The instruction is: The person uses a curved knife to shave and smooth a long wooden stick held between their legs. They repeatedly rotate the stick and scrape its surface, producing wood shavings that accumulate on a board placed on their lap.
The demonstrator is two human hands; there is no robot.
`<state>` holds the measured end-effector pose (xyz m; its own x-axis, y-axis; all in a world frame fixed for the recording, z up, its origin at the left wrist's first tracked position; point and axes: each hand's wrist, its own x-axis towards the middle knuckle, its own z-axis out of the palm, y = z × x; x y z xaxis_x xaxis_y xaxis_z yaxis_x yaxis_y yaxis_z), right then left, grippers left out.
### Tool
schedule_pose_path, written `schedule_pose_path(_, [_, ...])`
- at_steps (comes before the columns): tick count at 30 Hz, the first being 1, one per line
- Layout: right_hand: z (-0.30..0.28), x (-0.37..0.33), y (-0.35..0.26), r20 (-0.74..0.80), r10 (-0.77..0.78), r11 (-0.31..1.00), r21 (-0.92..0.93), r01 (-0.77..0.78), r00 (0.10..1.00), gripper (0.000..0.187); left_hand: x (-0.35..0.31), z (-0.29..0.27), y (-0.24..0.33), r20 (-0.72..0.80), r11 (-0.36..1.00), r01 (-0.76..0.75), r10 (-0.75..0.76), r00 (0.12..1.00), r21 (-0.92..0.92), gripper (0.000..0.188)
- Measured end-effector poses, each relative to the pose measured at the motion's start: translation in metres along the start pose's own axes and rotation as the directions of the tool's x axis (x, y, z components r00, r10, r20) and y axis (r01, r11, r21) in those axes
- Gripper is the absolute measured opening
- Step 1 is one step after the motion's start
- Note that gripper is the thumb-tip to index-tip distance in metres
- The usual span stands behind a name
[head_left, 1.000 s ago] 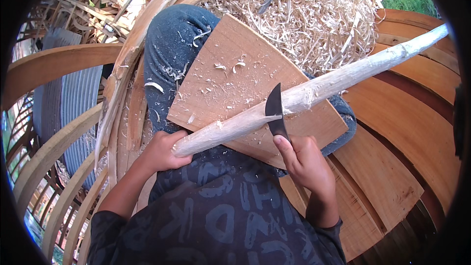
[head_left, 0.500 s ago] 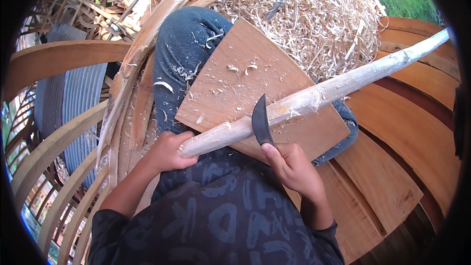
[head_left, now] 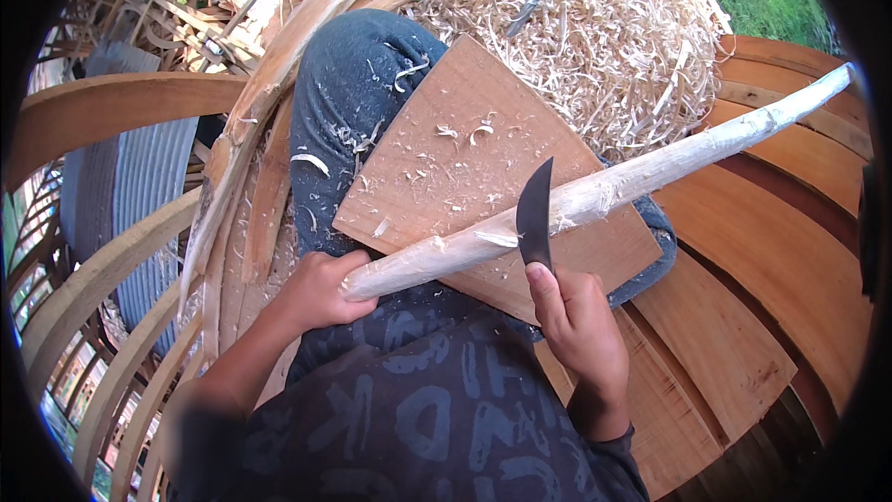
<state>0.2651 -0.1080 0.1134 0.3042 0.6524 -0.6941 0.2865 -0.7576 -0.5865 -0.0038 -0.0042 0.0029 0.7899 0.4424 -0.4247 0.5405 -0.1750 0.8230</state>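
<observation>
A long peeled wooden pole (head_left: pixel 641 170) slants across my lap, from its near end at the left up to the far right. My left hand (head_left: pixel 325 290) is closed round that near end. In my right hand (head_left: pixel 581 321) is a dark curved knife (head_left: pixel 533 214), its tip pointing up and away, with my thumb against the base of the blade. The blade crosses the pole near its middle, and a pale sliver of wood stands up just left of it. Beneath the pole a flat wooden board (head_left: pixel 437 167) rests on my legs, sprinkled with small shavings.
A big heap of wood shavings (head_left: pixel 623 56) lies beyond the board, with another knife-like tool (head_left: pixel 539 2) on it. Curved wooden ribs (head_left: pixel 121 112) rise at the left. Wide planks (head_left: pixel 771 242) curve along the right. A rough timber (head_left: pixel 269 74) runs beside my left knee.
My right hand has moved the knife rightward and slightly up along the pole. A sliver now lifts from the wood. The pole's far end has dipped a little; my left hand keeps its grip.
</observation>
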Motion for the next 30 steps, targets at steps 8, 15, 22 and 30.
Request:
schedule_pose_path(8, [0.014, -0.005, 0.004, -0.096, -0.025, 1.000, -0.006, 0.025, 0.995, 0.034, 0.000, 0.002, -0.004, 0.012, 1.000, 0.002, -0.002, 1.000, -0.014, 0.030])
schedule_pose_path(15, [0.023, -0.004, 0.010, -0.094, -0.022, 0.996, 0.080, 0.030, 0.995, 0.033, 0.000, 0.000, -0.001, -0.006, 1.000, -0.010, 0.010, 1.000, -0.008, 0.030])
schedule_pose_path(22, [0.026, -0.002, 0.016, -0.060, -0.019, 0.987, 0.155, 0.029, 0.998, 0.035, -0.001, 0.000, -0.002, 0.003, 1.000, 0.002, -0.002, 1.000, -0.023, 0.030])
schedule_pose_path(30, [0.023, -0.005, 0.017, -0.007, 0.019, 0.990, 0.142, -0.018, 1.000, 0.037, -0.002, 0.000, -0.002, 0.005, 1.000, 0.013, -0.013, 1.000, -0.019, 0.030])
